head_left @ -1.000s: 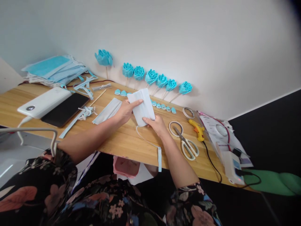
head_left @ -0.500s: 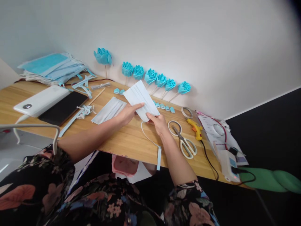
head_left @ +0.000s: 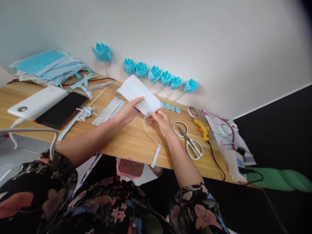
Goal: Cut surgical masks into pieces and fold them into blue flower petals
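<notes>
A pale pleated face mask (head_left: 138, 94) is held up above the table, tilted. My left hand (head_left: 129, 112) grips its lower left part, with the thumb on top and the fingers underneath. At the mask's lower right corner, my right hand (head_left: 162, 123) has its bent fingers against the edge; some fingertips are hidden. A white ear loop (head_left: 147, 129) dangles from the mask, with a cut light-blue strip (head_left: 156, 156) at its end. Another trimmed mask piece (head_left: 108, 111) lies on the table beside my left forearm.
Several blue flowers on sticks (head_left: 154, 74) lean along the wall. Small blue folded pieces (head_left: 172, 108) lie before them. Scissors (head_left: 191, 144), tape rolls (head_left: 180, 129) and a yellow glue gun (head_left: 201, 128) are at right. Stacked masks (head_left: 46, 66), a power bank (head_left: 36, 102) and a phone (head_left: 62, 110) are at left.
The mask has turned flatter and swung slightly left. My right thumb has slid off its face towards the corner. The hanging strip has swung left and the view has shifted a little.
</notes>
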